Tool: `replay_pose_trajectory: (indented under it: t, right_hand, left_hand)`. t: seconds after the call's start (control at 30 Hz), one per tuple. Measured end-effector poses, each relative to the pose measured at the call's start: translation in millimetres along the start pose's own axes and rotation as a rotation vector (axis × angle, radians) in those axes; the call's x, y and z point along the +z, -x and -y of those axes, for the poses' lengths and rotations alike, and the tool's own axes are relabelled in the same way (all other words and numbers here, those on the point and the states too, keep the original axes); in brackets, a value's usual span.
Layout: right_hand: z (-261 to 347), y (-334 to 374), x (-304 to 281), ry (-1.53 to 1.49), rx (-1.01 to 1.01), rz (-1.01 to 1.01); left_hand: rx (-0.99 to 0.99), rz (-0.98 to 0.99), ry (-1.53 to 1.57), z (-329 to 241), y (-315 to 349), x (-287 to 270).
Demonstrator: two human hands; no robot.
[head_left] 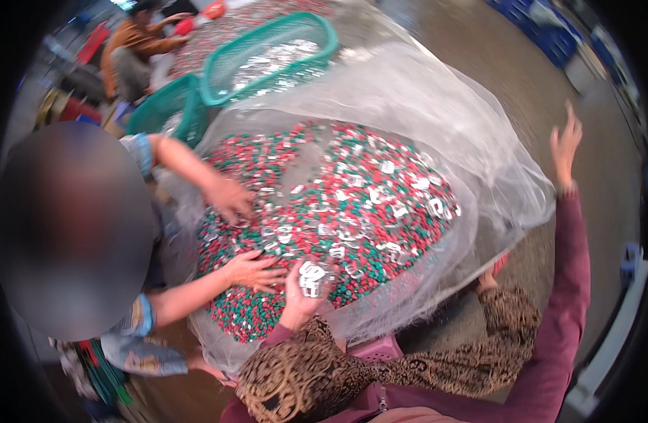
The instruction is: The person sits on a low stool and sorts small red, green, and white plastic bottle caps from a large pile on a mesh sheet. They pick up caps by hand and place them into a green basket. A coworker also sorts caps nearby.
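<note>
A big clear plastic bag [437, 120] lies open in front of me, heaped with small red and green caps [380, 233] mixed with silvery metal pieces [352, 211]. My left hand [303, 289] is low at the near edge of the heap, cupped around a handful of the silvery pieces. My right hand [565, 144] is raised in the air to the right of the bag, fingers spread, holding nothing. A co-worker on my left has both hands [228, 197] [253, 271] flat on the caps.
Two green mesh baskets [267, 42] [172, 106] stand behind the bag, the farther one holding silvery pieces. Another person [137, 42] sits at the far left by a second spread of caps. Wet concrete floor [493, 63] runs to the right; blue crates [542, 28] stand far right.
</note>
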State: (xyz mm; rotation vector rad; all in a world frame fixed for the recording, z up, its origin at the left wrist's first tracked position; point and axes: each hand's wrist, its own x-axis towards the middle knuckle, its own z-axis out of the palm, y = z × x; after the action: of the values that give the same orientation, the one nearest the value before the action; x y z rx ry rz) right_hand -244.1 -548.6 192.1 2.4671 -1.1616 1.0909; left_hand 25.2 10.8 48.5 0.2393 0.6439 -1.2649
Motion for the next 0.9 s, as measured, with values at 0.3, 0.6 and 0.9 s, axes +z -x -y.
replay_pose_trajectory:
  t: [0.3, 0.6, 0.9]
  right_hand:
    - [168.3, 120.1, -45.7, -0.669, -0.167, 1.161]
    - [229.0, 199.7, -64.1, -0.909, -0.216, 1.087]
    - [190.1, 257.9, 7.8, -1.014, 1.432, 0.572]
  left_hand:
    - [0.024, 0.309, -0.014, -21.2, -77.9, 126.4]
    - [0.758, 0.205, -0.534, -110.5, -115.3, 333.9]
    - [0.550, 0.593, -2.458, 70.9, -116.5, 44.2]
